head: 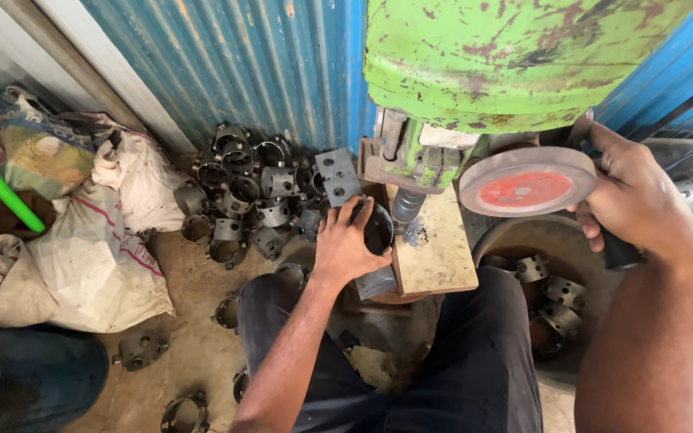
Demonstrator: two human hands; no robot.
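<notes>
We sit at a green press (507, 56), head camera looking down past our knees.

Left hand (346, 244): clasped over a dark round metal box (378, 230), fingers wrapped on its rim. The box rests at the left edge of the wooden block (439, 256) under the ram (407, 204), just beside the ram and not yet beneath it, as far as we can see.

Right hand (639, 200): clenched around the dark handle (621, 250) beside the press wheel (527, 180).

Orientation: the box's open mouth faces up and a little toward us. Its axis runs roughly vertical, slightly tilted. It is squat, so no long axis stands out; the hand hides its left side.

Progress, judged from the layout: a heap (250, 188) of like boxes lies against the blue sheet wall (234, 64), left of the press. A few more sit in a round tub (523, 240) on our right, and strays lie on the floor (194, 353). We cannot tell worked from unworked pieces. If the tub holds the finished ones, only a small share is done and most of the heap remains. This piece is mid-cycle: gripped, at the block, not pressed.
</notes>
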